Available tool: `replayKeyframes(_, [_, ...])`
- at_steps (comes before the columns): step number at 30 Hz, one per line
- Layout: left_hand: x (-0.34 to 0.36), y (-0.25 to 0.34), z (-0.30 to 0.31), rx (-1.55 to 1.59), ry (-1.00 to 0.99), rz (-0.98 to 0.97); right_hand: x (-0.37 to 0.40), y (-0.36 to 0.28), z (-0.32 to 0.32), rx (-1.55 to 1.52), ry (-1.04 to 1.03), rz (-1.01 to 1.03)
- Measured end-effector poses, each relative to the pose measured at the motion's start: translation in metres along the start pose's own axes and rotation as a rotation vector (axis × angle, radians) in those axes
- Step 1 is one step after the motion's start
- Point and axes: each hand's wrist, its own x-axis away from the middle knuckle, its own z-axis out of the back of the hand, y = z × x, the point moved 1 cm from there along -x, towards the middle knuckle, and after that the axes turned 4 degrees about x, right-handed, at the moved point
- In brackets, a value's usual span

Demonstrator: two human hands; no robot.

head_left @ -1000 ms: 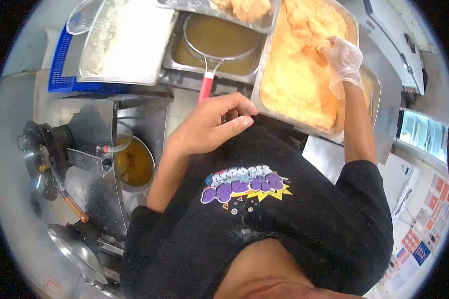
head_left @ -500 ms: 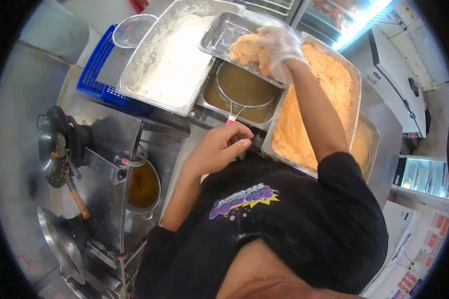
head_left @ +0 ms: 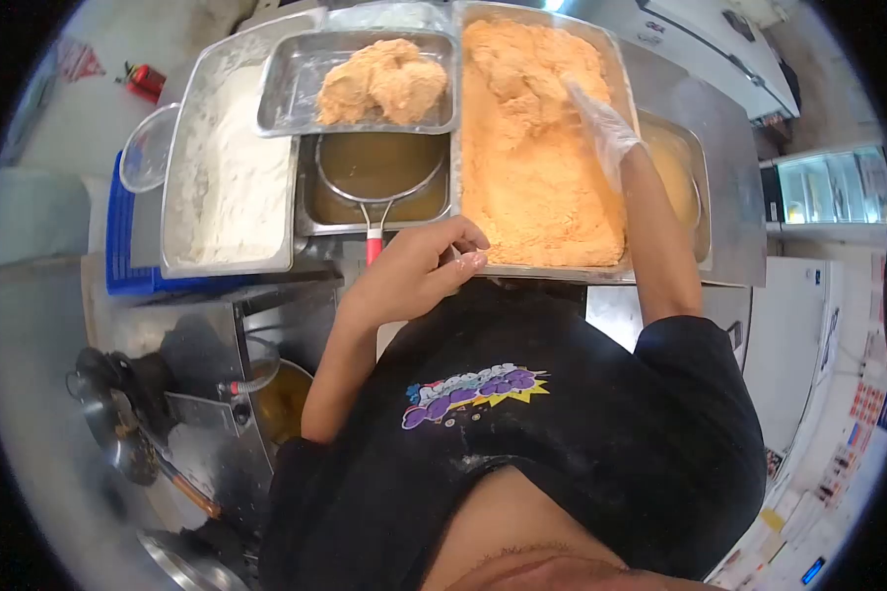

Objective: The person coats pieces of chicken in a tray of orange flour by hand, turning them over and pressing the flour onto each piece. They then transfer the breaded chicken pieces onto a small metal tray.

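My right hand (head_left: 603, 130), in a clear plastic glove, reaches into orange, crumbly coating (head_left: 542, 197) along the right side of a deep metal tray (head_left: 626, 89). Its fingers look stretched out, with nothing visible in them. Coated orange pieces (head_left: 384, 84) lie in a small metal tray (head_left: 284, 118) to the left. Bare and loosely curled, my left hand (head_left: 426, 264) hovers at the front left corner of the coating tray, a gap between thumb and fingers, and holds nothing I can see. Just left of it is the red handle (head_left: 375, 246) of a strainer (head_left: 343, 189).
White flour (head_left: 246, 167) fills a tray at the left, beside a blue basket (head_left: 118, 236). Under the strainer is a pan of murky liquid (head_left: 384, 163). Another pan of liquid (head_left: 675, 172) stands at the right. Pans and a wok (head_left: 99, 394) are at the lower left.
My right hand has left the coated pieces in the small tray and moved right into the orange coating. My left hand keeps about the same pose. The camera view has turned.
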Motion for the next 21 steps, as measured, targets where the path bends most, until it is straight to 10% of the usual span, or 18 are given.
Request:
replayKeyframes(10, [-0.131,0.014,-0.093,-0.522,0.149,-0.053,-0.011,0.018,-0.012,-0.563,-0.162,-0.026])
replayKeyframes(21, [-0.169,-0.021,-0.132,-0.244,-0.037,-0.333,0.003,0.043,-0.007,-0.667,-0.143,0.2])
